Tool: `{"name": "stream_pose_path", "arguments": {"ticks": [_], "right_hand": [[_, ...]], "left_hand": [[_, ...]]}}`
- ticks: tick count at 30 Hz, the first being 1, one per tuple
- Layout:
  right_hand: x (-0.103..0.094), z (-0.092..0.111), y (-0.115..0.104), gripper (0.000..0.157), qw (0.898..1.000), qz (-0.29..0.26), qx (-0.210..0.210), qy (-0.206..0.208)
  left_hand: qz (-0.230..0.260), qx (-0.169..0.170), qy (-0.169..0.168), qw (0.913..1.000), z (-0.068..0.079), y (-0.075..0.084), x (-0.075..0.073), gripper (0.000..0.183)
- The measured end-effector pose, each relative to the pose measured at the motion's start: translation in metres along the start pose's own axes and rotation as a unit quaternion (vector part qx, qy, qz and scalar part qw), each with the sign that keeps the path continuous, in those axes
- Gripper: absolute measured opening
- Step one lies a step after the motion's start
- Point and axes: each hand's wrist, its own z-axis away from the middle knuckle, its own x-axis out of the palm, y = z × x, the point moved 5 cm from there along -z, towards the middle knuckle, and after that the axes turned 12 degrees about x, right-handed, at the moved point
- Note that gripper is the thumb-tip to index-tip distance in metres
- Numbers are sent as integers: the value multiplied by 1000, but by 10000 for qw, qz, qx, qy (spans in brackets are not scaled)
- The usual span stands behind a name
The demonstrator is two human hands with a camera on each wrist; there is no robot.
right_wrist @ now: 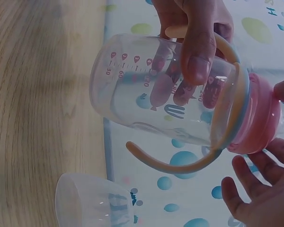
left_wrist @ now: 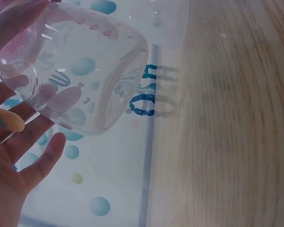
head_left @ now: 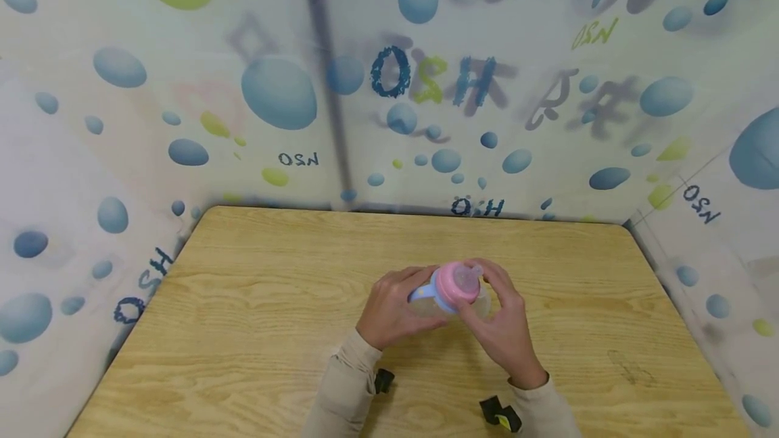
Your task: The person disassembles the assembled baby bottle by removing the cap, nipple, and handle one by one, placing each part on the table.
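A clear baby bottle with a pink collar, a soft teat and a blue ring with two curved handles is held tilted above the table. My left hand grips its body, the thumb lying across the printed scale in the right wrist view. Around the pink collar, the fingers and thumb of my right hand pinch from both sides. No liquid shows inside the bottle. A translucent cap stands on the table close to the bottle; in the head view the hands and bottle partly hide it.
The wooden table reaches back to a white wall with blue and green spots and letters. Side walls rise at left and right. Small black pieces show by the sleeves at the wrists.
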Motion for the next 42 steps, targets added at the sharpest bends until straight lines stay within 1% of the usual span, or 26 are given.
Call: {"name": "stream_pose_path", "arguments": {"ticks": [6, 10, 13, 16, 20, 22, 25, 27, 29, 33, 42], "right_hand": [[0, 1, 3, 55, 9992, -226, 25, -339], [0, 1, 3, 55, 9989, -221, 77, -418], [0, 1, 2, 54, 9989, -233, 90, -398], [0, 1, 1, 55, 9997, -138, 37, -174], [-2, 1, 0, 59, 9989, 186, -50, 424], [-3, 1, 1, 59, 9972, 294, 9, 684], [-4, 1, 3, 55, 9951, 379, 107, 909], [-4, 2, 3, 52, 9939, 385, 121, 1022], [-4, 2, 3, 50, 9928, 414, 49, 1127], [-2, 3, 3, 50, 9905, 515, -45, 1272], [0, 3, 3, 50, 9896, 646, 57, 1286]], "left_hand": [[154, 2, -45, 9999, 1, 2, 0, 76], [208, -60, -55, 9998, 1, 2, 0, 76], [252, -104, -41, 9996, 1, 1, 0, 76], [247, -90, -31, 9997, 2, 1, -1, 77], [156, -21, -25, 9999, 2, 2, -1, 77], [100, 27, -18, 9999, 2, 2, -2, 77], [51, 87, 7, 9999, 1, 3, -2, 77], [25, 94, 19, 10000, 1, 3, -2, 77], [-3, 90, 33, 10000, 1, 3, -3, 78], [-36, 47, 26, 10000, 1, 3, -2, 78], [-78, 27, 11, 10000, 0, 2, -2, 79]]}}
